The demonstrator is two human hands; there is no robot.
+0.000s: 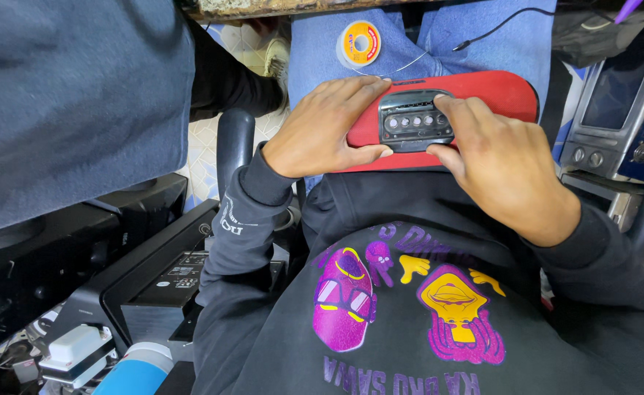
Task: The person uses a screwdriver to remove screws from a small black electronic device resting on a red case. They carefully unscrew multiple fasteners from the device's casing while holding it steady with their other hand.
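A: What's in the hands?

B: Small dark grey plastic control panel [412, 121], rectangular, row of round buttons across its face. Both hands on it. Left hand [320, 130] grips the left end: fingers [358, 89] over the top edge, thumb under the lower edge. Right hand [499, 164] takes the right end: index finger on the top right corner, thumb at the bottom right.

A: So fingers closed on it?

B: Yes, both sets clamped on the panel, pinched between thumb and fingers.

A: Where does the panel sit?

B: On a flat red board with rounded corners [497, 91], which lies across the person's lap over blue jeans [453, 29]. Panel is touching the board, at its lower middle.

A: Anything else around?

B: Yellow-and-white spool of solder wire [358, 43] on the jeans just above the board, a thin strand running off it toward the board. Thin black cable [497, 25] crosses the jeans top right. Grey car dashboard unit with screen and knobs [618, 110] at the right edge. Person wears a dark sweatshirt with a purple and yellow print [410, 292]. Black electronic unit [168, 274] lower left, beside the left sleeve.
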